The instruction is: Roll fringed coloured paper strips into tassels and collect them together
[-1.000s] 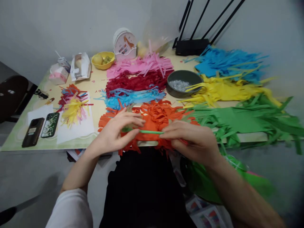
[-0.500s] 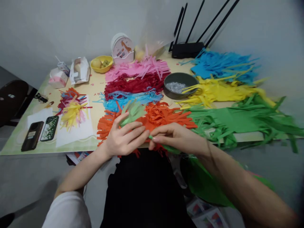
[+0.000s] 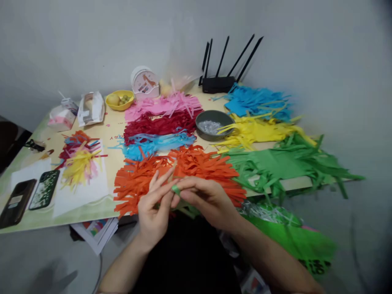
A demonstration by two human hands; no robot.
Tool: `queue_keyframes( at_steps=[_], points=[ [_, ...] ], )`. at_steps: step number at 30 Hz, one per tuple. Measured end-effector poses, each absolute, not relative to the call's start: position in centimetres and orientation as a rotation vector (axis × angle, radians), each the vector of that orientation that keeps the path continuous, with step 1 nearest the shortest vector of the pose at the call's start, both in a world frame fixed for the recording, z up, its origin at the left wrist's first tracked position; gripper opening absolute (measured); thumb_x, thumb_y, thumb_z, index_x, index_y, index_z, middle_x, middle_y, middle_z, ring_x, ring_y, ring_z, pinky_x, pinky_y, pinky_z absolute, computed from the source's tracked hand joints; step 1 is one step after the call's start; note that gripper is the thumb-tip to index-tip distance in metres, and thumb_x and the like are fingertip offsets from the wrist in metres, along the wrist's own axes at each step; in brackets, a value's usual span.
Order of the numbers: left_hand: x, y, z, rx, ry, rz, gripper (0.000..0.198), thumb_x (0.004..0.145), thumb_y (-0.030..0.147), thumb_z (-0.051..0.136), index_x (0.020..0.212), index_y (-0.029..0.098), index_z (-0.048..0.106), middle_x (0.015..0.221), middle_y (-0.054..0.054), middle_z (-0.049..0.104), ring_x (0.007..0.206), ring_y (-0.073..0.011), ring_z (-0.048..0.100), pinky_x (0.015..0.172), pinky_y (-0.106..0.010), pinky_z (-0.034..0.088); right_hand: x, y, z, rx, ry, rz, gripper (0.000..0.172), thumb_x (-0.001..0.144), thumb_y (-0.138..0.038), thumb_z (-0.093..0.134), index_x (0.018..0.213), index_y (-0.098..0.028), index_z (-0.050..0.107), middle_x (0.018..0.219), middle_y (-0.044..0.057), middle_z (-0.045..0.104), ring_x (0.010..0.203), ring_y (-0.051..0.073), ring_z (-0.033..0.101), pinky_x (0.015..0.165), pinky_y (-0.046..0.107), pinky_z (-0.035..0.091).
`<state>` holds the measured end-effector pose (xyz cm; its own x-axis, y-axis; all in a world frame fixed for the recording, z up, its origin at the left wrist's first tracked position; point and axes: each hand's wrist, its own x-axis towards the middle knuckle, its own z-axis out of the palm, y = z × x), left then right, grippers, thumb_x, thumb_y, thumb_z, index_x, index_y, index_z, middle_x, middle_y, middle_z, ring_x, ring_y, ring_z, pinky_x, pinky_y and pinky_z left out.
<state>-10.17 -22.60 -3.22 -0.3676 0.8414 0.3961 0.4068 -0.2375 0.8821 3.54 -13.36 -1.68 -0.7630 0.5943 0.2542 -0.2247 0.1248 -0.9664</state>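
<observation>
My left hand (image 3: pixel 156 210) and my right hand (image 3: pixel 206 200) meet over the near table edge, both pinching a small green strip (image 3: pixel 175 189). The strip looks like fringed paper or cloth, and part of it hangs pale green below the fingers. Just beyond my hands lies a bundle of orange fringe (image 3: pixel 199 161). To the right spreads a green fringed sheet (image 3: pixel 284 161) that hangs over the edge. Behind the orange lie light blue (image 3: pixel 156 145), dark red (image 3: pixel 159 126) and pink (image 3: pixel 165 105) fringe.
A dark round bowl (image 3: pixel 211 136) holds clear bits. Yellow fringe (image 3: pixel 263 130) and blue fringe (image 3: pixel 257 102) lie right, near a black router (image 3: pixel 218 85). At left are two phones (image 3: pixel 18 202), white paper (image 3: pixel 98 196), a multicoloured tassel bunch (image 3: pixel 79 163) and a yellow fruit bowl (image 3: pixel 119 107).
My view has shifted, so the table sits lower and further left. My hands have come closer together on the green strip, and its loose pale end now hangs below them.
</observation>
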Motion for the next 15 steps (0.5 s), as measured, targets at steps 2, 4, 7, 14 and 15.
queue_keyframes(
  at_steps=[2,4,7,14,15],
  points=[
    [-10.0,-22.4,-3.6,1.448,1.622,1.643,0.026,0.097,0.030,0.056,0.115,0.028,0.075,0.117,-0.006,0.076,0.121,-0.0274,0.066,0.117,-0.058,0.038,3.4,-13.5,-1.9,-0.405,-1.858,1.562,0.009,0.097,-0.025,0.056,0.102,-0.022,0.063,0.083,0.001,0.075,0.073,0.012,0.072,0.068,0.023,0.056],
    [-10.1,-22.1,-4.3,1.414,1.635,1.675,0.022,0.095,0.030,0.061,0.110,0.029,0.076,0.115,-0.006,0.077,0.119,-0.0285,0.067,0.117,-0.061,0.037,3.2,-13.6,-2.0,-0.427,-1.939,1.347,0.008,0.096,-0.020,0.056,0.099,-0.023,0.062,0.084,0.001,0.074,0.073,0.013,0.070,0.069,0.024,0.056],
    [-10.4,-21.9,-4.9,1.362,1.694,1.768,0.019,0.095,0.026,0.060,0.104,0.030,0.076,0.105,-0.003,0.079,0.115,-0.0272,0.069,0.118,-0.061,0.035,3.5,-12.1,-1.6,-0.272,-2.119,1.087,0.013,0.093,-0.018,0.058,0.101,-0.025,0.066,0.093,0.005,0.075,0.087,0.018,0.070,0.078,0.030,0.056],
    [-10.3,-23.2,-3.0,1.241,1.436,1.935,0.015,0.097,0.030,0.058,0.093,0.028,0.072,0.066,0.003,0.067,0.068,-0.0154,0.063,0.097,-0.043,0.052,4.8,6.4,-0.9,-1.058,-2.347,0.516,0.030,0.099,-0.026,0.047,0.103,-0.015,0.075,0.107,0.008,0.076,0.101,0.021,0.070,0.088,0.027,0.049],
    [-9.9,-23.4,-2.7,1.242,1.361,1.869,0.017,0.097,0.032,0.057,0.091,0.026,0.071,0.061,0.004,0.063,0.060,-0.0131,0.059,0.092,-0.038,0.053,4.5,9.1,-1.7,-1.259,-2.449,0.461,0.030,0.098,-0.023,0.047,0.102,-0.013,0.075,0.108,0.009,0.077,0.103,0.022,0.069,0.089,0.027,0.048]
  ],
)
